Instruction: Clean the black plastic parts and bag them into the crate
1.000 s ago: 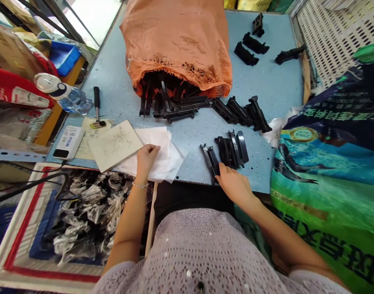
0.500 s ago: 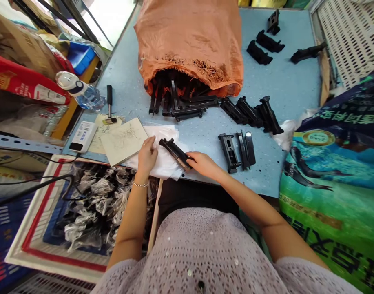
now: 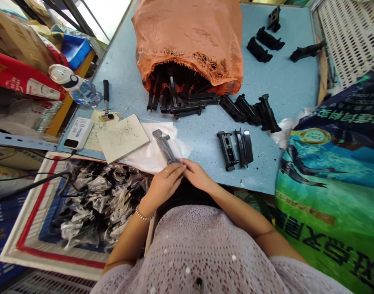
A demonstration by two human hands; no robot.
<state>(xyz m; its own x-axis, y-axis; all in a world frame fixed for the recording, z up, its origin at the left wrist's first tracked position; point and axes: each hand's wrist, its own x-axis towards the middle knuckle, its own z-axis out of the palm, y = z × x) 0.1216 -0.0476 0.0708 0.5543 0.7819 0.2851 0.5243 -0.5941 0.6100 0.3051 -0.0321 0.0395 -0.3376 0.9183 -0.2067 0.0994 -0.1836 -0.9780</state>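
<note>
I read this station through the head camera, working left to right. At far left, a printed carton (image 3: 52, 259) holds a heap of clear film bags (image 3: 104, 204) with black contents, which I take as the finished stock. On the speckled pale-blue bench (image 3: 205, 155) lie a water bottle (image 3: 82, 93), a small black-handled hammer (image 3: 106, 96), a white plastic unit (image 3: 78, 132), and a matt ceramic tile (image 3: 122, 136) scored with grey marks. The tile's edge adjoins a crumpled white sheet (image 3: 174, 153).

At centre, the left hand (image 3: 164, 185) and right hand (image 3: 197, 175) meet at the bench edge. The fingers (image 3: 177, 168) of both are closed around the lower end of a long black moulded plastic part (image 3: 164, 145), whose upper end rests over the sheet.

To the right, three loose black parts (image 3: 232, 149) lie apart. A further row (image 3: 248, 108) extends from the frayed mouth of an orange woven sack (image 3: 187, 36), which remains packed with black parts (image 3: 174, 102): most of the stock is unbagged. Four more black parts (image 3: 266, 41) lie beyond, beside a printed green woven sack (image 3: 312, 204).
</note>
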